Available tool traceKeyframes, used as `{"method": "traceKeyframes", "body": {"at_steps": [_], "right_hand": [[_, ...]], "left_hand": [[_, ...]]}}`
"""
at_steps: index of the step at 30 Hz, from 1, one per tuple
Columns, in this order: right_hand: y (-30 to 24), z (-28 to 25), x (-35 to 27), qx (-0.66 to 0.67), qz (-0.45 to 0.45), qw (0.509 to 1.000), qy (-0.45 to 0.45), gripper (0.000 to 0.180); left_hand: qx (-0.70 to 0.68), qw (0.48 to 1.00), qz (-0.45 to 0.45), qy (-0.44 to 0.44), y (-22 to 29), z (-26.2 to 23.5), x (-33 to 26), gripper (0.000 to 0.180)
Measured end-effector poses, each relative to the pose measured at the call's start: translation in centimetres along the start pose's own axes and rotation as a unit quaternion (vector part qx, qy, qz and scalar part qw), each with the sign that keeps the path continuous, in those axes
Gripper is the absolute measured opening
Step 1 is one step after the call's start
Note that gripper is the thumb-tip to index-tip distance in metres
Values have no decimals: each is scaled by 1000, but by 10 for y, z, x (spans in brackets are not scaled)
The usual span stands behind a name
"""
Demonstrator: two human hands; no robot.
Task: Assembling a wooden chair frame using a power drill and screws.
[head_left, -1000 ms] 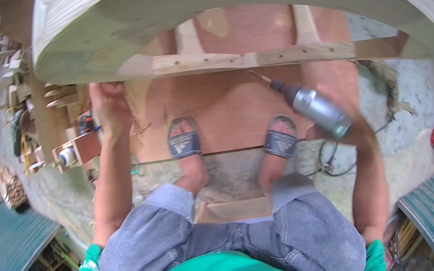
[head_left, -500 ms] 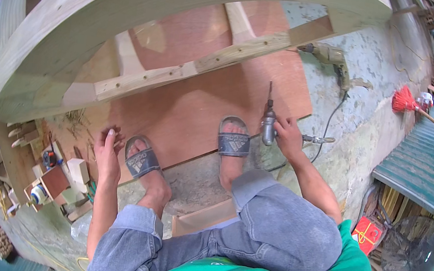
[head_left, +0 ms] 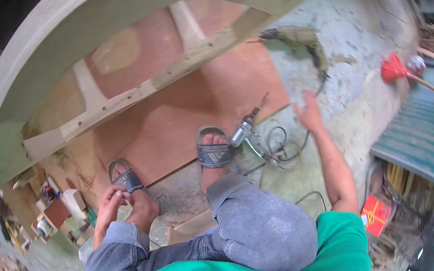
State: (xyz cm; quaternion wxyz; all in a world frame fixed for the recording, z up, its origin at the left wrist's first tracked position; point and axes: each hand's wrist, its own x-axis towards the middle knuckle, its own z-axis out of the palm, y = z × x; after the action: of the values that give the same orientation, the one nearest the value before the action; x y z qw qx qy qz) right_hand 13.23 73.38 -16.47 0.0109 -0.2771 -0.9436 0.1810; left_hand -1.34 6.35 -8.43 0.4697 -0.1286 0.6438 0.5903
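Now the right hand (head_left: 309, 111) is stretched out over the bare concrete floor (head_left: 352, 72) with its fingers spread open and nothing in it, reaching toward the green power drill (head_left: 299, 37) that lies well ahead, just past the far edge of the brown plywood sheet (head_left: 174, 117). Between hand and drill the concrete lies open; nearer the body it is crowded by a loose tangle of cable (head_left: 275, 145). The silver drill (head_left: 241, 131) lies on the ground at the near right edge of the plywood, just beside the right sandal (head_left: 215, 149) and touching neither hand. The left hand (head_left: 110, 206) is low by the left sandal (head_left: 126, 177), fingers curled in at the foot; whether it pinches anything I cannot tell. A curved wooden frame (head_left: 75, 28) arches over the plywood and closes off the whole left side, its crossbar (head_left: 182, 67) running slantwise above the sheet. A red broom (head_left: 395, 67) lies off to the far right. Half a second ago the right hand gripped the silver drill upright beside the right foot; since then it has let go, the drill lies flat, and the arm has swung out to the right. The left hand has stayed down at the foot.
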Motion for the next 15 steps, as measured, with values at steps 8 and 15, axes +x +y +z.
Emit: {"method": "traceKeyframes", "body": {"at_steps": [8,15], "right_hand": [[118,-24,149,-216,118,965,89,63],[129,-7,204,-54,202,978,-7,61]], "left_hand": [[-121,990,-73,-25,-36,11,-9,36],[-119,990,-68,-42,-37,5,-10,44]]}}
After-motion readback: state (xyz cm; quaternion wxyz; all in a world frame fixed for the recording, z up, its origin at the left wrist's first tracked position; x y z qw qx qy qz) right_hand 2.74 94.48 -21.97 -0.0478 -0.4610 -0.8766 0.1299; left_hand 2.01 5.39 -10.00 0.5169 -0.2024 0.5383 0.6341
